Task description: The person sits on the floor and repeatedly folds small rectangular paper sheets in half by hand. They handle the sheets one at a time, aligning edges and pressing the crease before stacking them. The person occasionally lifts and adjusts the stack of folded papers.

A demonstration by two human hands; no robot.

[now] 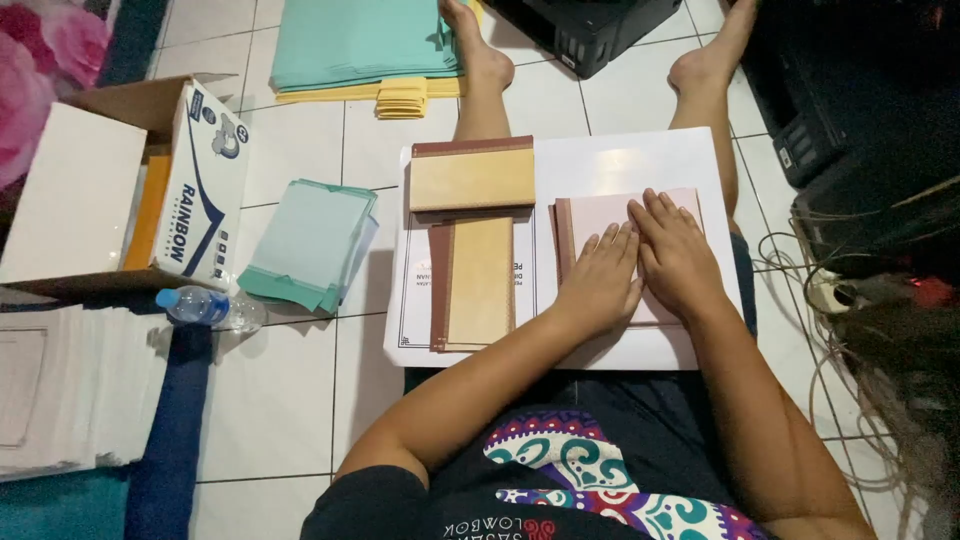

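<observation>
My left hand [598, 277] and my right hand [676, 251] lie flat, fingers together, side by side on a pale pink booklet [600, 212] with a dark red spine. The booklet rests on a large white sheet [620, 160] across my legs. To the left on the same sheet lie two tan booklets with dark red spines, one crosswise [472, 176] and one lengthwise [477, 283] below it.
A loose pile of pale green sheets [310, 243] and a plastic water bottle [207, 307] lie on the tiled floor at left. An open cardboard box [120, 190] stands beyond them. White paper stack [70, 385] at far left. Green and yellow paper [365, 50] at top. Tangled cables [860, 300] at right.
</observation>
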